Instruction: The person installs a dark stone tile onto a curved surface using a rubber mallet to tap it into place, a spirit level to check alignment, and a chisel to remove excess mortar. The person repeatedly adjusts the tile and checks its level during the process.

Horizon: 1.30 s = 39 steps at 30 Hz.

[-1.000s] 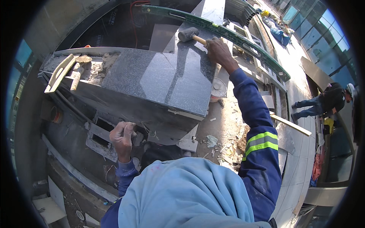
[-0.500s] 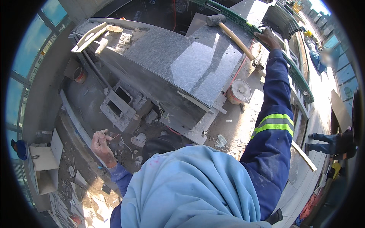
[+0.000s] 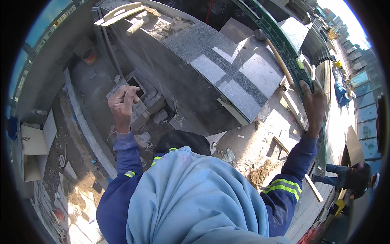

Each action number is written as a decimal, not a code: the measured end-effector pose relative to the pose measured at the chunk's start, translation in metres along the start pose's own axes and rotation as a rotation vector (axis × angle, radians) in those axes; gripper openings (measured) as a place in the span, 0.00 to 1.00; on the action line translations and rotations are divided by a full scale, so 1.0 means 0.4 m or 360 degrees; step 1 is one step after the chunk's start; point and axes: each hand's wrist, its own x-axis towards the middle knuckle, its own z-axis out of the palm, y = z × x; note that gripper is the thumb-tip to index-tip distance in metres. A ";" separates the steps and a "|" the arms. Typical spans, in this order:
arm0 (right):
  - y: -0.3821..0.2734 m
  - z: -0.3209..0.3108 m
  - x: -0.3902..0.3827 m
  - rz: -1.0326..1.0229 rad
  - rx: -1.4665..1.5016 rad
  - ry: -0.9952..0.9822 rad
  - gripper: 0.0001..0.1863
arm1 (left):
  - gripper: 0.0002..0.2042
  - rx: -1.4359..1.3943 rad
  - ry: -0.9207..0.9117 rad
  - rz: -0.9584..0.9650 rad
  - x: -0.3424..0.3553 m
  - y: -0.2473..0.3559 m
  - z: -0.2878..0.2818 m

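My right hand [image 3: 313, 101] grips the edge of a long green spirit level [image 3: 300, 61], which runs along the right side of a grey stone slab [image 3: 227, 61]. A mallet [image 3: 280, 61] with a wooden handle and a dark head lies on the slab beside the level. Raised in front of the slab's dark side face, my left hand [image 3: 123, 106] has its fingers curled in and the thumb against them. Whatever it may hold is too small to make out. On the slab's far left end rest a plastering float [image 3: 120, 13] and a tool with a round wooden handle [image 3: 137, 26].
An orange bucket [image 3: 90, 55] stands on the dusty floor at left, near a long curved strip [image 3: 85, 118]. Open light boxes [image 3: 34, 150] stand at far left. Sand [image 3: 262, 174] and rubble lie near my right arm. Another person [image 3: 349, 177] is at far right.
My right hand has come nearer with the level, which now stands more upright in view. My left hand has risen and its fingers are more curled. My view has shifted.
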 end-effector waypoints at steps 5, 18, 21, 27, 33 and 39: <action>-0.079 0.101 -0.130 -0.0249 -0.0156 -0.0070 0.27 | 0.13 -0.0196 -0.0213 0.0177 0.102 -0.037 0.074; -0.060 0.106 -0.188 -0.0269 -0.0179 -0.0071 0.28 | 0.16 -0.0322 -0.0046 0.0177 0.156 -0.114 0.021; -0.031 0.086 -0.196 -0.0258 -0.0176 -0.0121 0.30 | 0.16 -0.0302 -0.0010 0.0130 0.166 -0.120 -0.001; -0.034 0.085 -0.207 -0.0420 -0.0262 -0.0155 0.21 | 0.11 -0.0250 -0.0056 0.0274 0.270 -0.112 0.042; -0.065 0.095 -0.214 -0.0534 -0.0182 -0.0141 0.24 | 0.09 0.0115 -0.0243 0.0900 0.481 -0.097 0.198; -0.108 0.102 -0.208 -0.0515 -0.0193 -0.0162 0.22 | 0.32 0.0826 -0.0776 0.0449 0.611 -0.205 0.311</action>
